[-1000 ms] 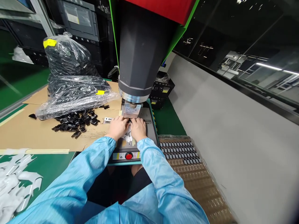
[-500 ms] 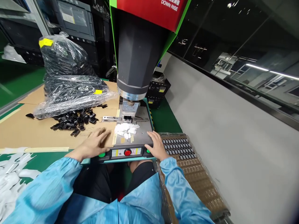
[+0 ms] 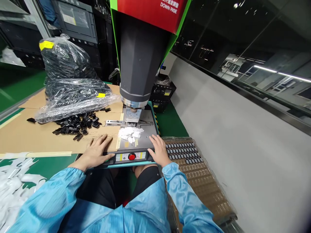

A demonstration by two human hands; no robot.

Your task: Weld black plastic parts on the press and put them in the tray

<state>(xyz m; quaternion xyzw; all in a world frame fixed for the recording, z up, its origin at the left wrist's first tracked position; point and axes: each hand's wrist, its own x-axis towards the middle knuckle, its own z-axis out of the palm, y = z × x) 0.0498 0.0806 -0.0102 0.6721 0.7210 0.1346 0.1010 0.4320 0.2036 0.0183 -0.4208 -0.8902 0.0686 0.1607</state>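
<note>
My left hand (image 3: 96, 152) lies with fingers spread over the left end of the machine's front panel, its thumb covering the green button there. At the panel's other end rests my right hand (image 3: 158, 150), fingers apart, thumb over where the right green button sits. Between them is a red button (image 3: 132, 156). Beyond the hands, the press's metal horn (image 3: 133, 115) is down at the metal fixture (image 3: 115, 123), and the part beneath it is mostly hidden. White gloves or white strips (image 3: 130, 133) lie heaped on the metal bed in front of the fixture. Neither hand holds anything.
Small black plastic parts (image 3: 73, 126) lie piled on cardboard (image 3: 31, 139) at the left, before clear bags of black parts (image 3: 70, 64). White peeled strips (image 3: 14, 187) cover the left corner. On the right stands a brown tray (image 3: 206, 187) with rows of grey pieces.
The horn has come down onto the fixture, hiding the black part that showed under it. My left thumb has moved over the left green button; my right thumb now covers the right one.
</note>
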